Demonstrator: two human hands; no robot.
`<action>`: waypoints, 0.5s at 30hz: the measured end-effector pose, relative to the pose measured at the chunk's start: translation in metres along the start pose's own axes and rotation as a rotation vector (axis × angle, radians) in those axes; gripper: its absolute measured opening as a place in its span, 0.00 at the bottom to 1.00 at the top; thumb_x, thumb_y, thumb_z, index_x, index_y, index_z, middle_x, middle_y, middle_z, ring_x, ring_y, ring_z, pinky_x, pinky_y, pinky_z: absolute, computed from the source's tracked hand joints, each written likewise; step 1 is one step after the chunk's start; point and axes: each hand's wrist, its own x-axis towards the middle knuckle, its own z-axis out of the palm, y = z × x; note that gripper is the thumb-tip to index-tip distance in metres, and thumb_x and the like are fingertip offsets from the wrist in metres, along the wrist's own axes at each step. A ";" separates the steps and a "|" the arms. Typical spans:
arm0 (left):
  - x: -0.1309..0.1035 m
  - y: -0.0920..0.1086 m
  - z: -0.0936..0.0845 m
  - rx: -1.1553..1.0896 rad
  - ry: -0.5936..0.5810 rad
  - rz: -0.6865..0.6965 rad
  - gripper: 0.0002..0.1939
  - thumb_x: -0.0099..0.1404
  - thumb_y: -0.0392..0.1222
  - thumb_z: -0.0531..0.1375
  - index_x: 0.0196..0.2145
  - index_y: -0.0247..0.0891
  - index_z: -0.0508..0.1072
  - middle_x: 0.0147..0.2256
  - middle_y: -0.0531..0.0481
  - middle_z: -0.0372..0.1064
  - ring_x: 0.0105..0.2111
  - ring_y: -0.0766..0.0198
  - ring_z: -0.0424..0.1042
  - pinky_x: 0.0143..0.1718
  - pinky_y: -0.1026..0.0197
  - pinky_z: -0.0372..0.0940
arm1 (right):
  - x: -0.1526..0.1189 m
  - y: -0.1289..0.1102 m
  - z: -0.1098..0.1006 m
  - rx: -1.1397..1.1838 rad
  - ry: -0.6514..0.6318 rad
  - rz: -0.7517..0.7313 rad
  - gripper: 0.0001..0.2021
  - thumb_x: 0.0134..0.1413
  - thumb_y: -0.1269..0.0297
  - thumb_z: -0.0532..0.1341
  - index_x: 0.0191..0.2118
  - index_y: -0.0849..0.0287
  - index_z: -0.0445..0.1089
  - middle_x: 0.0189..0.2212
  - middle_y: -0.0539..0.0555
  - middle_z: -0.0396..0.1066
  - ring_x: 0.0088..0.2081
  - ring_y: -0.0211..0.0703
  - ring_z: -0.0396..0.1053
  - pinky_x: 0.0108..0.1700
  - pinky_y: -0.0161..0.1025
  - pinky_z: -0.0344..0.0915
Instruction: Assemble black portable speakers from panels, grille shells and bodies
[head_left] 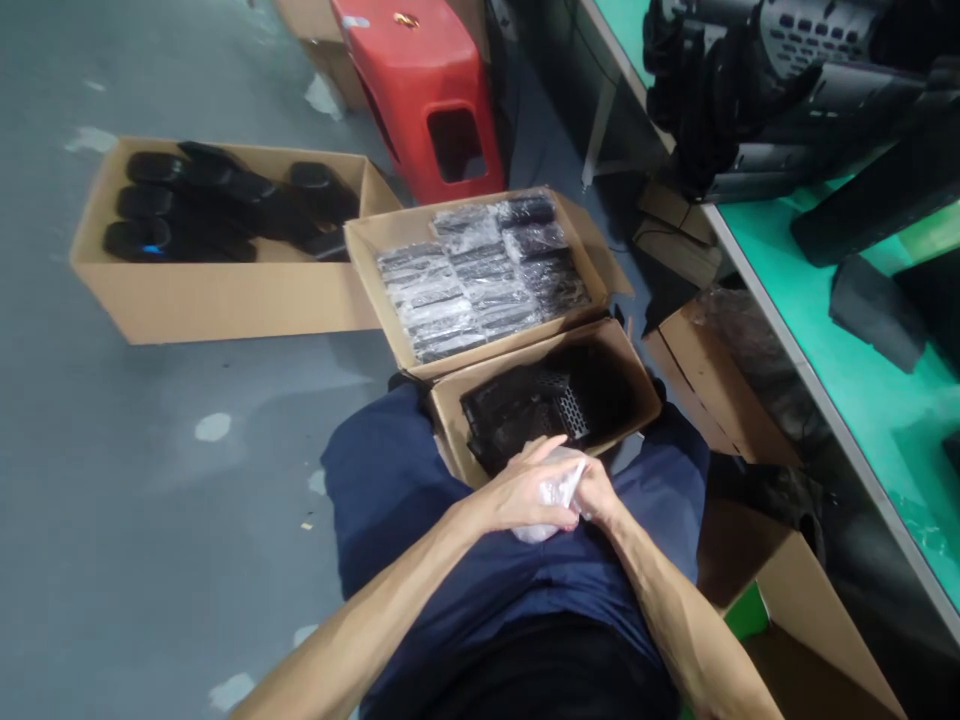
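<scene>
Crumpled clear plastic wrapping (561, 484) is bunched between my two hands, over my lap. My left hand (525, 490) lies along its left side, with the fingers curved around it and the thumb pressed near its lower edge. On the other side, my right hand (596, 490) grips the wrapping with closed fingers. Whether anything is inside the plastic I cannot make out. Just beyond my hands, between my knees, stands an open cardboard box (452, 425) holding black plastic parts (517, 400), some with a perforated grid.
Behind it, a carton (367, 245) is filled with plastic-wrapped dark pieces (480, 275). A long box (225, 305) of black parts stands at left, near a red stool (420, 90). On my right, a green-topped table (765, 240) carries black housings (817, 100); another open carton (825, 620) sits below.
</scene>
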 end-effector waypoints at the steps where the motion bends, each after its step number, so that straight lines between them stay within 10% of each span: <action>1: -0.003 -0.003 -0.001 -0.018 -0.005 -0.023 0.37 0.53 0.51 0.71 0.60 0.44 0.74 0.63 0.41 0.67 0.61 0.41 0.66 0.62 0.44 0.62 | -0.003 -0.005 -0.002 0.025 -0.038 0.024 0.11 0.41 0.59 0.69 0.32 0.58 0.76 0.25 0.50 0.74 0.27 0.43 0.70 0.32 0.39 0.69; 6: 0.004 -0.015 0.005 -0.118 0.148 -0.183 0.15 0.64 0.45 0.59 0.45 0.39 0.78 0.43 0.44 0.79 0.44 0.54 0.76 0.49 0.54 0.68 | -0.021 -0.031 -0.009 0.001 -0.211 0.013 0.22 0.49 0.54 0.68 0.50 0.55 0.73 0.43 0.55 0.77 0.44 0.49 0.74 0.51 0.46 0.70; 12: 0.030 -0.004 0.014 -0.122 0.456 -0.586 0.21 0.65 0.58 0.58 0.25 0.38 0.71 0.22 0.52 0.69 0.25 0.63 0.67 0.27 0.62 0.60 | -0.030 -0.047 -0.022 -0.609 0.070 -0.102 0.35 0.47 0.53 0.73 0.61 0.52 0.65 0.45 0.55 0.69 0.37 0.44 0.68 0.43 0.44 0.71; 15: 0.048 0.012 0.011 -0.229 0.316 -0.406 0.22 0.67 0.57 0.57 0.24 0.38 0.73 0.25 0.49 0.71 0.29 0.60 0.71 0.32 0.61 0.65 | -0.028 -0.039 -0.022 -0.689 0.030 -0.141 0.30 0.43 0.56 0.74 0.54 0.53 0.72 0.43 0.54 0.66 0.40 0.47 0.68 0.42 0.44 0.71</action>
